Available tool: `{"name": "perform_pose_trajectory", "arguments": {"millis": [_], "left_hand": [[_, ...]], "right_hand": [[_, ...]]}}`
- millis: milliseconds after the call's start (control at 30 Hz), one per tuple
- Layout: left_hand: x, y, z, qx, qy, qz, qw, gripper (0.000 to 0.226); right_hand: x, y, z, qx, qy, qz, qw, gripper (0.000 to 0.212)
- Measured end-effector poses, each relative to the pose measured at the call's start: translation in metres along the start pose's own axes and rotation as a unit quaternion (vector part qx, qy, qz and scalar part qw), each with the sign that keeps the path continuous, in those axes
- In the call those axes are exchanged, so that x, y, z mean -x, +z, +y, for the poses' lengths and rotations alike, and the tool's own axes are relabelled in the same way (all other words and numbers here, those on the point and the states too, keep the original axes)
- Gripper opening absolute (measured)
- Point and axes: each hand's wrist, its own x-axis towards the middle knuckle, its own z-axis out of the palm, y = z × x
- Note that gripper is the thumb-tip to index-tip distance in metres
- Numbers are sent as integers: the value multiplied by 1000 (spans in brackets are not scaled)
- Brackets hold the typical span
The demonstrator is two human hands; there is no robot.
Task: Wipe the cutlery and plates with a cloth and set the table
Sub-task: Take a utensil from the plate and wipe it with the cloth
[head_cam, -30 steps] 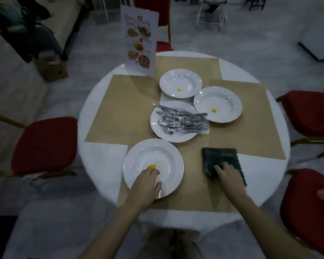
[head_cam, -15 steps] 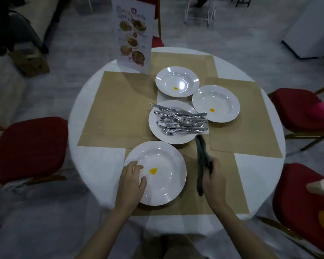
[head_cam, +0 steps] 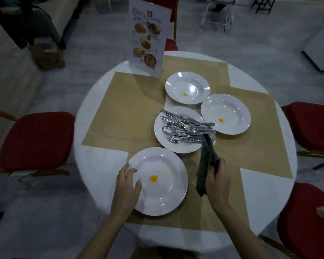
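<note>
A white plate (head_cam: 165, 195) with a yellow spot lies nearest me on the round table (head_cam: 101, 165). My left hand (head_cam: 126, 187) rests on its left rim, thumb on the inner slope. My right hand (head_cam: 216, 181) grips a dark green cloth (head_cam: 206, 161), lifted off the table just right of that plate. Behind it a plate (head_cam: 163, 139) carries a pile of cutlery (head_cam: 183, 129). Two more spotted plates lie further back, one far plate (head_cam: 187, 87) and one right plate (head_cam: 225, 114).
A standing menu card (head_cam: 148, 38) is at the table's far edge. Tan paper mats (head_cam: 120, 113) cover the white cloth. Red chairs stand at the left (head_cam: 36, 139), the right (head_cam: 314, 126) and the near right (head_cam: 307, 221).
My right hand has picked the cloth up off the mat and holds it raised beside the plate. My left hand shifted from the plate's near edge to its left rim.
</note>
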Motion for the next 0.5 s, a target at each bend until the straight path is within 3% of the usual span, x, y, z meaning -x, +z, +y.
{"name": "perform_pose_trajectory", "arguments": {"millis": [300,500], "left_hand": [[-5,1,-3,20,-57,13,998,43],[-11,5,8,6,-29,12,999,38]], "right_hand": [[-3,-22,47,43,25,-18,999,9],[-22,-9,4,4,-32,-31,999,13]]}}
